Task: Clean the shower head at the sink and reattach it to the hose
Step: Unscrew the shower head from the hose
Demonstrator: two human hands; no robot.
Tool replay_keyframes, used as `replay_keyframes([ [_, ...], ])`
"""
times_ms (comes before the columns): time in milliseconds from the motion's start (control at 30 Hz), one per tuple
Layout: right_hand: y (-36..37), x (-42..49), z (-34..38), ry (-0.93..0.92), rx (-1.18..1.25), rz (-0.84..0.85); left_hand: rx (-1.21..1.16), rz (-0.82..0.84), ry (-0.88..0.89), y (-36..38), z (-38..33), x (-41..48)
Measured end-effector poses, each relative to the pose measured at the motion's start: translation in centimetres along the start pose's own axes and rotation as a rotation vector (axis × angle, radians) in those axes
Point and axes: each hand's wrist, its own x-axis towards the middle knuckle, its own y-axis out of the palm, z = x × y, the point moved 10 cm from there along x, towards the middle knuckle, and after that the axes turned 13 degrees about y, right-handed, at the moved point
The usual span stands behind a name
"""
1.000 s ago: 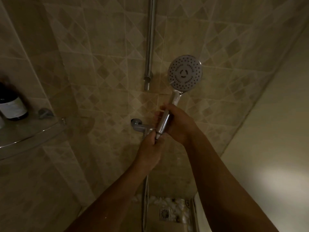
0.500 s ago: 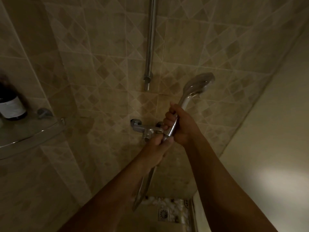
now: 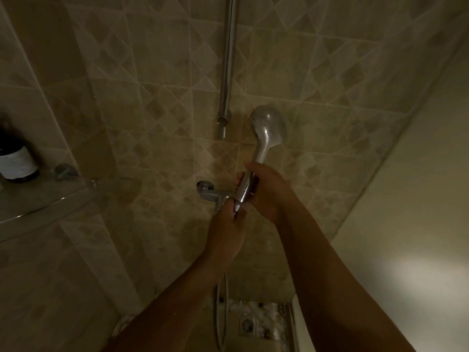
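The chrome shower head [image 3: 268,127] points up in front of the tiled wall, its smooth back turned to me. My right hand [image 3: 266,190] is wrapped around its handle. My left hand [image 3: 228,229] is closed on the hose end, right at the bottom of the handle. The metal hose [image 3: 220,316] hangs from under my left hand down toward the floor. Whether hose and handle are joined is hidden by my fingers.
A chrome mixer tap [image 3: 212,194] juts from the wall just left of my hands. A vertical riser rail [image 3: 228,64] runs above. At left, a glass corner shelf [image 3: 43,209] carries a dark bottle [image 3: 15,161]. A floor drain [image 3: 246,325] lies below.
The shower head has rotated: its nozzle face was toward me, now its back is. Both hands stayed on the handle base and hose end, shifting slightly lower.
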Motion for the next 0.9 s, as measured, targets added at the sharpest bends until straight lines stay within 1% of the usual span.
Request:
replay_keyframes([
  [133, -0.3, 0.2, -0.7, 0.011, 0.013, -0.099, 0.231, -0.015, 0.036, -0.4, 0.3, -0.6],
  [200, -0.1, 0.2, -0.8, 0.022, 0.032, -0.116, 0.208, -0.028, 0.065, -0.6, 0.0, -0.7],
  [300, 0.3, 0.3, -0.7, 0.028, 0.075, -0.083, 0.010, 0.015, 0.072, 0.2, -0.5, -0.5],
  [367, 0.4, 0.4, -0.6, 0.055, 0.118, -0.015, -0.253, 0.105, -0.009, 1.6, -0.4, -0.4],
  [467, 1.5, 0.0, -0.4, 0.097, 0.175, 0.195, -0.725, 0.322, -0.256, 4.0, -0.6, -1.8],
  [533, 2.7, -0.8, 0.2, 0.092, 0.189, 0.366, -0.882, 0.456, -0.318, 4.6, -1.5, -2.6],
  [567, 3.1, -1.1, 0.5, 0.077, 0.181, 0.426, -0.923, 0.500, -0.311, 4.7, -2.0, -2.7],
  [600, 3.3, -1.3, 0.8, 0.061, 0.160, 0.448, -0.932, 0.514, -0.302, 4.7, -2.3, -2.7],
  [633, 3.2, -1.2, 1.0, 0.048, 0.127, 0.429, -0.905, 0.496, -0.293, 4.6, -2.3, -2.5],
  [700, 2.1, -0.6, 1.2, 0.027, 0.043, 0.292, -0.757, 0.383, -0.246, 3.9, -1.5, -1.7],
  [767, 0.7, 0.0, 0.9, 0.031, -0.014, 0.130, -0.504, 0.234, -0.133, 2.4, -0.8, -0.6],
  [800, 0.2, 0.2, 0.8, 0.030, -0.022, 0.077, -0.355, 0.161, -0.079, 1.5, -0.5, -0.2],
  [833, 0.0, 0.2, 0.7, 0.022, -0.028, 0.048, -0.215, 0.099, -0.035, 0.6, -0.4, 0.1],
  [900, 0.0, 0.3, 0.4, 0.004, -0.042, 0.019, 0.002, 0.032, 0.024, -0.5, -0.2, 0.2],
])
